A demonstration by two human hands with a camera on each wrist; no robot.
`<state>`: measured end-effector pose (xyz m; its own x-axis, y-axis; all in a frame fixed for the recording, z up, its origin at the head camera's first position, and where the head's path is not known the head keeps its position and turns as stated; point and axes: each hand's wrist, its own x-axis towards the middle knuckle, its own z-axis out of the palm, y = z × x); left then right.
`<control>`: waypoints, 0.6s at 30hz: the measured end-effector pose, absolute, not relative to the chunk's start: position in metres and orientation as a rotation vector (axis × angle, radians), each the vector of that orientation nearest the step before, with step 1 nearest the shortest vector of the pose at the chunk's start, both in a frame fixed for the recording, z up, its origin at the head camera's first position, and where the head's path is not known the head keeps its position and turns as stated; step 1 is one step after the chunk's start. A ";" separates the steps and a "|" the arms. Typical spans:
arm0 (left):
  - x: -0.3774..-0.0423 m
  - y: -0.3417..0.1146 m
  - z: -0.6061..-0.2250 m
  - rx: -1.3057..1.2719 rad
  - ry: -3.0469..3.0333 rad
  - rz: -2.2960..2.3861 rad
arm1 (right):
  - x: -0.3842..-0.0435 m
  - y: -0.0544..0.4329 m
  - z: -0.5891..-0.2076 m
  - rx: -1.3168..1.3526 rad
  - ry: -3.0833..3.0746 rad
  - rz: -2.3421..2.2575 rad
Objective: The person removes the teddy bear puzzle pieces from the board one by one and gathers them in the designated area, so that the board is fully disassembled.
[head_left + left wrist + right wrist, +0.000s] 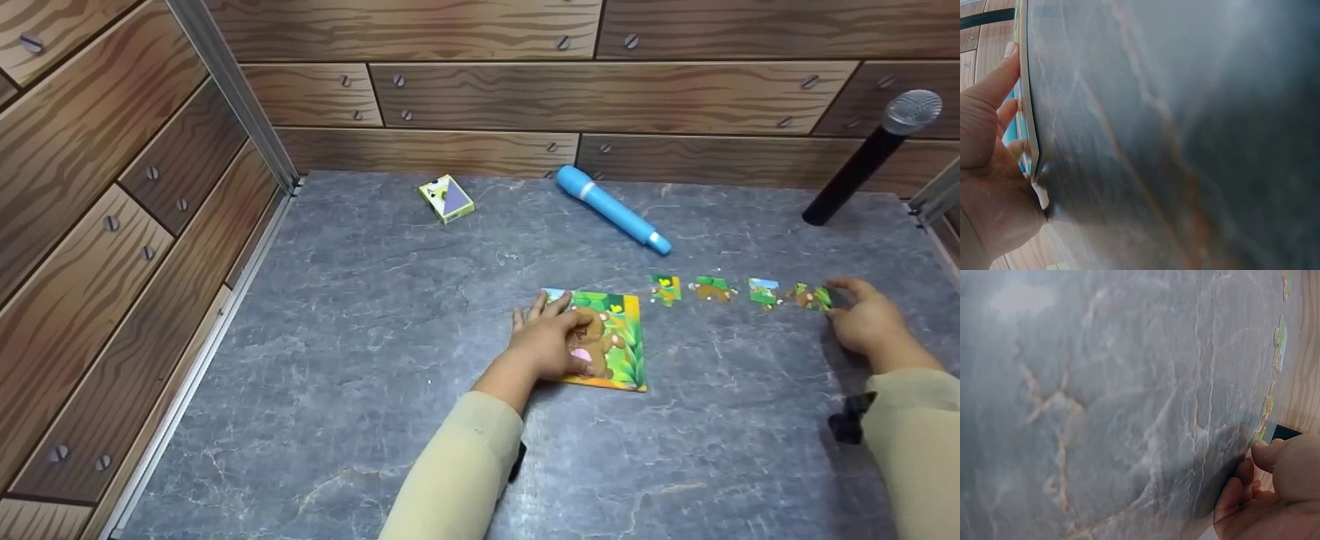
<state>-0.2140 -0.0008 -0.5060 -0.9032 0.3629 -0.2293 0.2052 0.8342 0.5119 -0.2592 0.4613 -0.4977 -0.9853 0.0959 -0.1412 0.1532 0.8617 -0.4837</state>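
A square picture puzzle showing a brown animal among green leaves lies flat on the table. My left hand rests on its left part with fingers spread, covering some of the picture. In the left wrist view, the thumb lies along the board's edge. To the right, my right hand is at the end of a row of loose jigsaw pieces. Its index finger and thumb reach the right edge of the last piece. The right wrist view has the thumb tip right at that piece.
More loose pieces are a yellow-flower one, a brown one and a sky-blue one. Behind lie a blue microphone and a small card box. A black microphone stands upright at back right. Wood-patterned walls enclose the table.
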 end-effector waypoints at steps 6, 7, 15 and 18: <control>-0.215 0.000 -0.508 0.423 2.688 0.714 | -0.254 0.458 -0.496 0.250 2.917 -0.844; -0.215 0.000 -0.508 0.422 2.686 0.718 | -0.254 0.457 -0.495 0.256 2.926 -0.861; -0.215 0.000 -0.507 0.409 2.697 0.713 | -0.251 0.437 -0.482 0.129 3.037 -0.900; -0.215 0.001 -0.508 0.398 2.699 0.717 | -0.250 0.424 -0.477 0.102 3.057 -0.911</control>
